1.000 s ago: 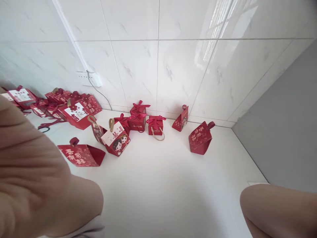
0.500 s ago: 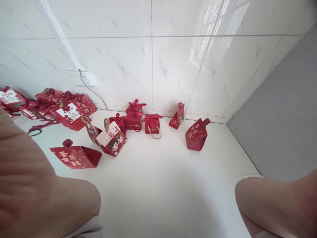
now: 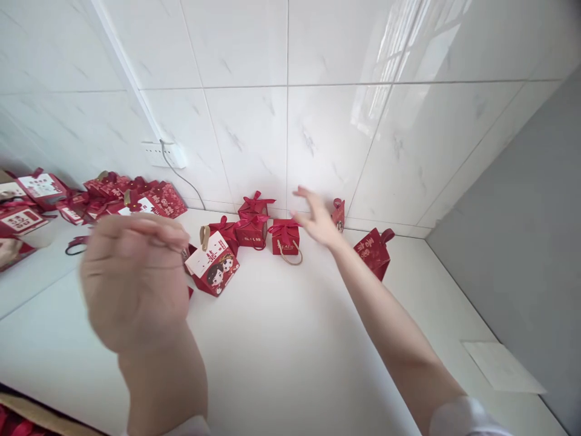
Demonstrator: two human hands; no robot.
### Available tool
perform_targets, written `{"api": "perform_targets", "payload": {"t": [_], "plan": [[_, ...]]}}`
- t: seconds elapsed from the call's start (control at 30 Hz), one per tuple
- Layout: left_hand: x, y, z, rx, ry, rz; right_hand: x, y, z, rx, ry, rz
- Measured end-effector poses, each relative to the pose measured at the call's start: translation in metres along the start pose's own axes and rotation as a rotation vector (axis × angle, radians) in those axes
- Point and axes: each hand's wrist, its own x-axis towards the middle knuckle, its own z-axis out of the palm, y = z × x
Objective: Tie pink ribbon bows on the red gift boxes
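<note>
Hovering empty with fingers spread, the right hand point(image 3: 319, 223) is near a red box point(image 3: 285, 237) by the tiled wall point(image 3: 245, 139), probably light, crushable card, best held by its rope handle point(image 3: 291, 264); whether the curled left hand point(image 3: 136, 278) grips anything, I cannot tell

On my monitor, I've got the left hand point(image 3: 136, 278) raised close, fingers bent together and blurred; I have the right arm point(image 3: 385, 315) extended diagonally forward, the right hand's point(image 3: 319, 223) fingers spread.
</note>
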Motion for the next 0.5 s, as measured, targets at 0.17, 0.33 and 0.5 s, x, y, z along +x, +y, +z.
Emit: {"api": "perform_targets", "payload": {"t": [0.17, 0.33, 0.5], "plan": [[-0.006, -0.018, -0.007, 0.222, -0.438, -0.227, 0.018, 0.077, 0.066, -0.076, -0.272, 0.286], [-0.004, -0.014, -0.013, 0.384, -0.708, -0.322, 0.001, 0.086, 0.079, -0.066, -0.342, 0.339], [-0.002, -0.032, -0.008, 0.591, -0.793, -0.526, -0.047, 0.05, 0.048, 0.023, -0.427, 0.318]]}}
